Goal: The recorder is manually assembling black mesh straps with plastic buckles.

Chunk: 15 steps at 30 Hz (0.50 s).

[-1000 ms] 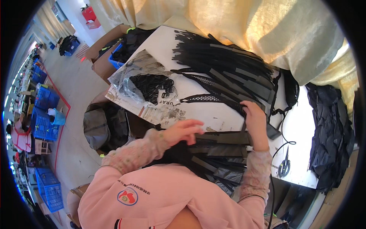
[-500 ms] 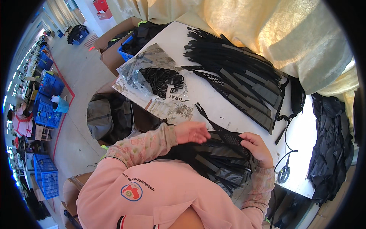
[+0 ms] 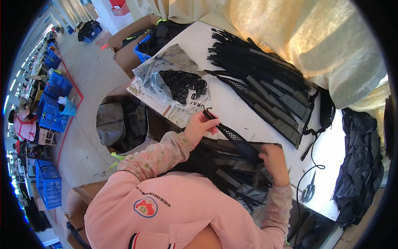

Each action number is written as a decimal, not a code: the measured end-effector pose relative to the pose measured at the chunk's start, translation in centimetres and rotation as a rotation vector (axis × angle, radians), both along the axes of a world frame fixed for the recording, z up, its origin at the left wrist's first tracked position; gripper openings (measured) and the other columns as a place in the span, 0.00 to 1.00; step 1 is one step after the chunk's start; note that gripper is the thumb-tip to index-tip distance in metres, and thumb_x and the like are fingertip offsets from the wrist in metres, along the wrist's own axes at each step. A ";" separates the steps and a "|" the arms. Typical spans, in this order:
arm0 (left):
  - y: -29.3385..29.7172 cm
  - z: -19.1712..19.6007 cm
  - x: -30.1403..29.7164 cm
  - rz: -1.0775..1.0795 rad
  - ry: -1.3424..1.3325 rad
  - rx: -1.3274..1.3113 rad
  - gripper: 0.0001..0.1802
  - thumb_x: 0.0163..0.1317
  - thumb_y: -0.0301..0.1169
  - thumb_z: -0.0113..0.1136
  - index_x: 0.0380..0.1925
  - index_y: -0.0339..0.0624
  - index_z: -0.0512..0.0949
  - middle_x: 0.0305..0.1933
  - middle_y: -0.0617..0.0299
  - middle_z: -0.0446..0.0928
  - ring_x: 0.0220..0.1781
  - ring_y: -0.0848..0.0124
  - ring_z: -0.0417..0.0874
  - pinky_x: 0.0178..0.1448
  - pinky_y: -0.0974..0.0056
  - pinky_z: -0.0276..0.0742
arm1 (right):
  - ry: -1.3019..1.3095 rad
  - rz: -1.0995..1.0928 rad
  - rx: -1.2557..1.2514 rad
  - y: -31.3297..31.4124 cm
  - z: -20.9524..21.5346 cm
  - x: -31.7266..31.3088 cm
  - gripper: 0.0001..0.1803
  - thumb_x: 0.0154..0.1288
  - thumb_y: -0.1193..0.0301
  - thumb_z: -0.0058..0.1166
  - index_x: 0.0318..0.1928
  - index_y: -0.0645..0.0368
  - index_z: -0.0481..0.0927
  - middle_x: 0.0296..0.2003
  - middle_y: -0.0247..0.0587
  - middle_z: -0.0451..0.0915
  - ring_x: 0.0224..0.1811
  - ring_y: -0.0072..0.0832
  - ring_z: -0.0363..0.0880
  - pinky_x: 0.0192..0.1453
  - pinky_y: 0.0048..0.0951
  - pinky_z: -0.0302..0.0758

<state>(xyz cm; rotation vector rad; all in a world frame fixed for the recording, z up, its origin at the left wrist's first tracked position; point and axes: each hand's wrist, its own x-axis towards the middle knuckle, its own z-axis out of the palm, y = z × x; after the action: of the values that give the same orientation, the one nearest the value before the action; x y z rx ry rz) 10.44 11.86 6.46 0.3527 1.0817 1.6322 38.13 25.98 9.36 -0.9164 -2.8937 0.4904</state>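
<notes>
My left hand (image 3: 202, 128) pinches the narrow end of a black mesh strap (image 3: 234, 139) between thumb and fingers, over the table's near edge. The strap slants down to the right, toward its wider end. There my right hand (image 3: 274, 164) is curled against it, slightly blurred, its fingertips partly hidden. Below both hands lies a heap of similar black and grey strap pieces (image 3: 232, 172), close to my body. Beyond them, a clear plastic bag (image 3: 151, 74) holding black plastic buckles (image 3: 182, 85) lies open on the white table (image 3: 232, 99).
A fanned pile of black straps (image 3: 265, 83) covers the table's far side, by a curtain (image 3: 286, 25). At right are scissors (image 3: 307, 193), a dark cord (image 3: 304, 174) and stacked black pieces (image 3: 358, 162). A box of dark fabric (image 3: 120, 124) stands left; blue crates (image 3: 52, 110) line the aisle.
My left hand has turned and closed on the strap's narrow end, which is now raised. My right hand has shifted slightly left and its fingers have curled downward. The whole view has shifted a little.
</notes>
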 end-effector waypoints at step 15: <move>1.5 -2.5 -13.6 0.147 1.094 -0.157 0.10 0.57 0.34 0.62 0.36 0.41 0.77 0.30 0.65 0.75 0.31 0.73 0.75 0.36 0.68 0.71 | 0.746 0.090 -0.487 -6.0 -2.4 -15.4 0.16 0.60 0.78 0.55 0.50 0.62 0.76 0.34 0.47 0.79 0.32 0.37 0.80 0.38 0.30 0.75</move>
<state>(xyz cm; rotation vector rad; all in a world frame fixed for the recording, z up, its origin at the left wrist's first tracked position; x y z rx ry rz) -3.15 13.32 4.00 1.1558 2.0568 1.4367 22.78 19.93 6.97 -0.4739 -2.1622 1.2633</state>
